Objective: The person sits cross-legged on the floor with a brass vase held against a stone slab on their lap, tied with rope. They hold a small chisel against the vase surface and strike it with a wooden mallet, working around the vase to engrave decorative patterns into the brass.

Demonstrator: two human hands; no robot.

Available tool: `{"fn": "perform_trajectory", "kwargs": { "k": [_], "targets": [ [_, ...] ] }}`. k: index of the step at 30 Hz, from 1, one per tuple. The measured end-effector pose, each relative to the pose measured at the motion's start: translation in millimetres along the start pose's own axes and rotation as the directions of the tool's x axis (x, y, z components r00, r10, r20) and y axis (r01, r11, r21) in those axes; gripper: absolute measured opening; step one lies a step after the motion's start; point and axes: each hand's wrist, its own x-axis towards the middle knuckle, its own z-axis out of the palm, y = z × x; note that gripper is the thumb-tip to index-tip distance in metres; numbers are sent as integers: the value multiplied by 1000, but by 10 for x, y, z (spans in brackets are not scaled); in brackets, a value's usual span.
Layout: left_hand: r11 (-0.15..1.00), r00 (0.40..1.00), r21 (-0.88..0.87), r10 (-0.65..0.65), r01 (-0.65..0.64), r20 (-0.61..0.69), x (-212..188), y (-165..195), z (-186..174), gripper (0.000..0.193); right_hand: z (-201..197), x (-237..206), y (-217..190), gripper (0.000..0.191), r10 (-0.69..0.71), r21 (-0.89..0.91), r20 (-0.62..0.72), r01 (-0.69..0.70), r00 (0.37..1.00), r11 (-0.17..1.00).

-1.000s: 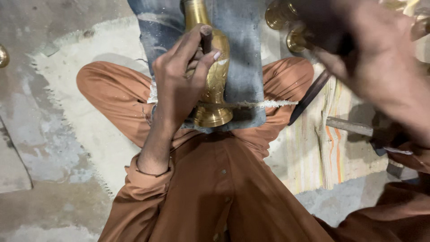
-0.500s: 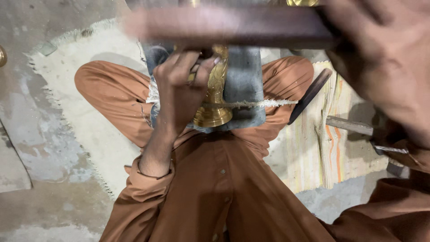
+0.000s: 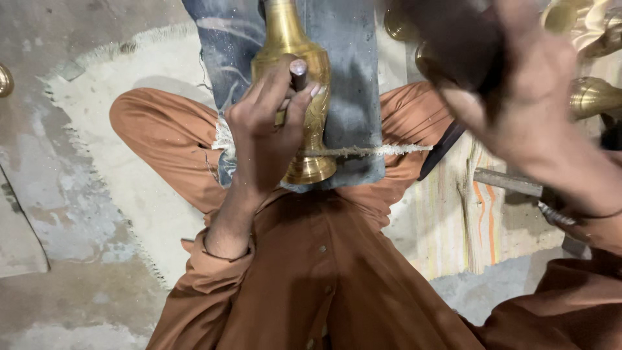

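A brass vase (image 3: 293, 46) lies on a blue denim cloth (image 3: 350, 84) across my lap, its round foot toward me. My left hand (image 3: 265, 133) pinches a short dark metal punch (image 3: 298, 72) upright against the vase's engraved body. Raised and blurred at the upper right, my right hand (image 3: 518, 104) is wrapped around a dark mallet (image 3: 453, 39), well above and to the right of the punch.
I sit cross-legged in orange-brown clothes on a pale mat (image 3: 129, 168) over a concrete floor. More brass pieces (image 3: 593, 94) lie at the upper right. Metal tools (image 3: 505, 183) rest on a striped cloth (image 3: 466, 220) to my right.
The mallet swung across above the vase half a second ago and has now lifted back to the upper right. My left hand keeps the punch on the vase.
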Motion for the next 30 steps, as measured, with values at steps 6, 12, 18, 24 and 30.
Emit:
{"fn": "perform_trajectory", "kwargs": {
  "k": [6,12,18,24,30],
  "targets": [
    [1000,1000,21,9,-9,-10,-77,-42,19,16,52,-148,34,64,4,-26,35,-3,999,1000],
    [995,996,88,46,-40,-78,-164,-63,79,18,117,-526,210,70,-49,-311,130,87,990,946],
    [990,980,41,141,-137,-140,-237,-147,140,35,117,-486,172,76,-52,-166,49,60,997,984],
    [993,993,103,64,-54,-102,-322,-190,176,31,75,-378,101,76,-110,-200,66,121,992,972],
    [992,982,23,127,-125,-138,-308,-161,129,30,17,-332,45,68,-109,-265,43,117,993,957]
  ]
}}
